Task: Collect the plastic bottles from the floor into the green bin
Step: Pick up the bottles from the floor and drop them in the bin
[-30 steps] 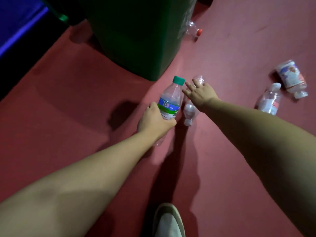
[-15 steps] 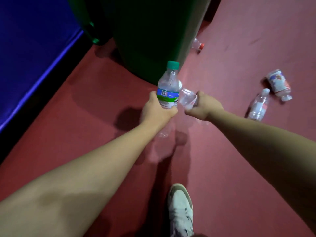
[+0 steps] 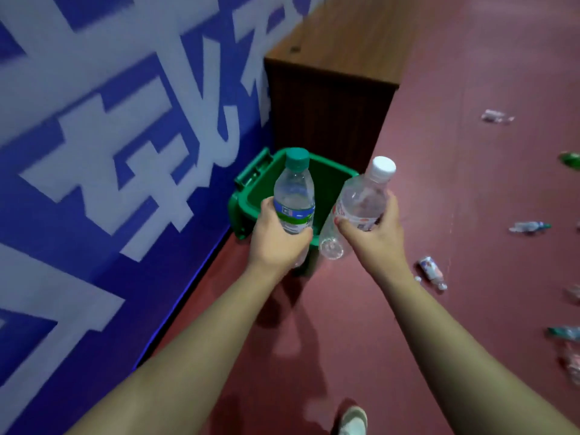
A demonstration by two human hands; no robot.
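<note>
The person stands over the open green plastic bin (image 3: 329,180), which sits on the dark red floor (image 3: 470,215) against a blue wall with large white lettering (image 3: 110,136) and just in front of a brown wooden cabinet (image 3: 332,89). The left hand (image 3: 276,240) is wrapped around the lower half of a clear plastic bottle with a green cap and a blue-and-green label (image 3: 294,193), held upright above the bin's near rim. The right hand (image 3: 376,237) grips a clear plastic bottle with a white cap and a red-printed label (image 3: 361,202), tilted so the cap points up and to the right and its base comes close to the left hand's bottle; the two appear not to touch, though the view is soft there. Both bottles are over or at the edge of the bin opening, neither inside it. More plastic bottles lie scattered on the floor to the right, among them a small labelled one (image 3: 431,271) near the right forearm and another (image 3: 528,227) well beyond it. A white shoe (image 3: 353,422) shows at the bottom edge.
</note>
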